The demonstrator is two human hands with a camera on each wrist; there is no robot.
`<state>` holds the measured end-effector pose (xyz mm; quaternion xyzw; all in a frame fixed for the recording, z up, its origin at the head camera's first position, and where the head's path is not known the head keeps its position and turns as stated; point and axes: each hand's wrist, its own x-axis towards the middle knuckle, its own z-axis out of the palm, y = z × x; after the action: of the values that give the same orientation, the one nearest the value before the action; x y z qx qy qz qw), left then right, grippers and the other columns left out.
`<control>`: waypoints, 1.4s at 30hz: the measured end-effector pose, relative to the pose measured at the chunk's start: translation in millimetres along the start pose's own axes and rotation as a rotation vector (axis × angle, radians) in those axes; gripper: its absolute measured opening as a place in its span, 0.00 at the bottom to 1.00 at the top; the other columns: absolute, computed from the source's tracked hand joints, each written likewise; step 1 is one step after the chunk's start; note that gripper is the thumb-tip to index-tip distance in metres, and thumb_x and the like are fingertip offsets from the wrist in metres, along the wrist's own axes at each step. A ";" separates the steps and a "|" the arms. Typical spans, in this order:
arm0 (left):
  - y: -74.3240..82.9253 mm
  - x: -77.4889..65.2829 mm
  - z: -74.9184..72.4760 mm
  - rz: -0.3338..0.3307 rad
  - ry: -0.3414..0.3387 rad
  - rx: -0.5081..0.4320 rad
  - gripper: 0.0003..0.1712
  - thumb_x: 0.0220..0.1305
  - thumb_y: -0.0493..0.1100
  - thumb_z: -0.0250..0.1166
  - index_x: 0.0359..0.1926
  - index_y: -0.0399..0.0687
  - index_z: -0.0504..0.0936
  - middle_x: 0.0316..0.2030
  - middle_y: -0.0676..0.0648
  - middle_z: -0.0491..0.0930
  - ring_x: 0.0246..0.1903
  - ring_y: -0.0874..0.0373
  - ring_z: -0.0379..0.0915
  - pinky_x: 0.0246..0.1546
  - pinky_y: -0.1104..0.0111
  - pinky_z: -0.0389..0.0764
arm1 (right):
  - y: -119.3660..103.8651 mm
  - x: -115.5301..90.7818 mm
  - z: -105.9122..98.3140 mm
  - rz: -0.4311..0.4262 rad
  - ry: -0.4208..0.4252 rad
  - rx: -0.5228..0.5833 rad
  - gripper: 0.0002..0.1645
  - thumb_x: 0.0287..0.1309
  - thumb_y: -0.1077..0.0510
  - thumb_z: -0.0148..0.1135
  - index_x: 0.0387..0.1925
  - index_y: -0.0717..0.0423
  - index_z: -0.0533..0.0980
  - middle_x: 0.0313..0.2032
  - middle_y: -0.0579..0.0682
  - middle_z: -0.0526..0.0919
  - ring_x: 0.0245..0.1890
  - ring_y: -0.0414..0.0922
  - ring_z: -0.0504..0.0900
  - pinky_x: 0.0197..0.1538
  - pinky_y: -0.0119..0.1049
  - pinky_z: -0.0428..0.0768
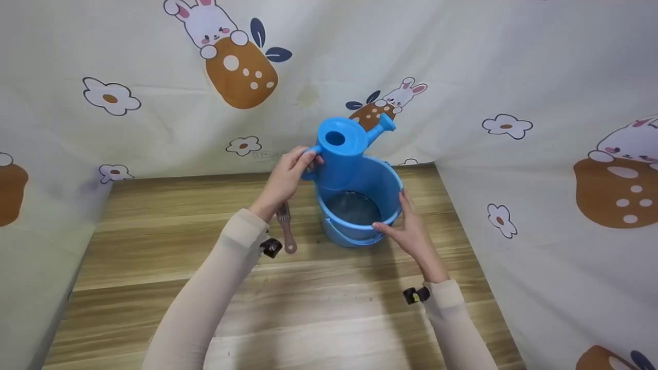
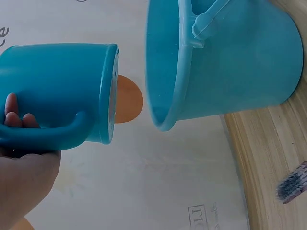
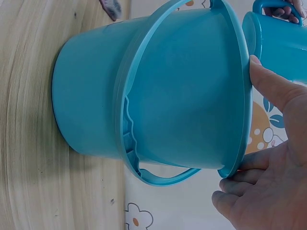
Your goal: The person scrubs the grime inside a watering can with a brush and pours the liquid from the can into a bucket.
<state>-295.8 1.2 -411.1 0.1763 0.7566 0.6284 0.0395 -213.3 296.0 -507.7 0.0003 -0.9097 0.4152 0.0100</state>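
A blue watering can [image 1: 339, 159] is held upright above the left part of a blue bucket [image 1: 354, 234], its spout pointing right. My left hand [image 1: 286, 177] grips the can by its side handle, fingers curled round it. In the left wrist view the can's base [image 2: 114, 96] faces the bucket rim [image 2: 172, 86] with a gap between them. Dark liquid [image 1: 354, 207] lies in the bottom of the bucket, which stands on the wooden surface. My right hand [image 1: 411, 228] holds the bucket's right rim, thumb and fingers spread along it; the bucket's handle [image 3: 127, 129] hangs down.
A brush [image 1: 288, 231] with a pinkish handle lies on the wooden surface [image 1: 169, 246], left of the bucket and beside the left forearm. A pale cloth [image 1: 318, 97] printed with rabbits and flowers stands behind the bucket and along both sides.
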 end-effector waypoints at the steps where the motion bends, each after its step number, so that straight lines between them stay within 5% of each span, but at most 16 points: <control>1: 0.1 -0.4 -0.6 0.000 0.002 -0.004 0.20 0.80 0.46 0.47 0.45 0.36 0.80 0.42 0.43 0.77 0.45 0.53 0.70 0.53 0.59 0.74 | -0.2 0.0 0.0 0.000 -0.001 -0.001 0.68 0.51 0.36 0.74 0.78 0.60 0.44 0.80 0.57 0.39 0.79 0.60 0.45 0.74 0.60 0.56; 12: 1.8 -4.0 -8.0 0.030 0.014 -0.042 0.20 0.80 0.45 0.47 0.44 0.35 0.80 0.37 0.43 0.77 0.42 0.55 0.70 0.48 0.63 0.72 | -1.4 -0.8 -1.3 0.003 -0.010 0.012 0.67 0.52 0.38 0.73 0.78 0.61 0.44 0.80 0.58 0.40 0.79 0.60 0.44 0.75 0.60 0.53; 29: 8.3 -19.7 -24.1 -0.025 0.016 -0.130 0.20 0.80 0.47 0.47 0.44 0.38 0.80 0.36 0.48 0.75 0.46 0.53 0.68 0.53 0.60 0.68 | -1.8 -0.8 -1.3 0.016 -0.006 0.005 0.68 0.51 0.37 0.74 0.78 0.60 0.44 0.79 0.58 0.41 0.79 0.60 0.45 0.75 0.60 0.54; 42: 1.9 -33.7 -41.6 -0.011 0.075 -0.158 0.21 0.80 0.46 0.46 0.42 0.33 0.79 0.33 0.48 0.74 0.41 0.55 0.68 0.46 0.63 0.69 | -1.1 -1.1 -0.4 0.029 -0.009 -0.002 0.66 0.53 0.41 0.74 0.78 0.61 0.44 0.80 0.55 0.39 0.79 0.58 0.44 0.76 0.59 0.53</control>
<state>-275.6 -48.2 -406.1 0.1446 0.7067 0.6920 0.0282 -212.1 295.5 -506.6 -0.0111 -0.9100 0.4144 -0.0003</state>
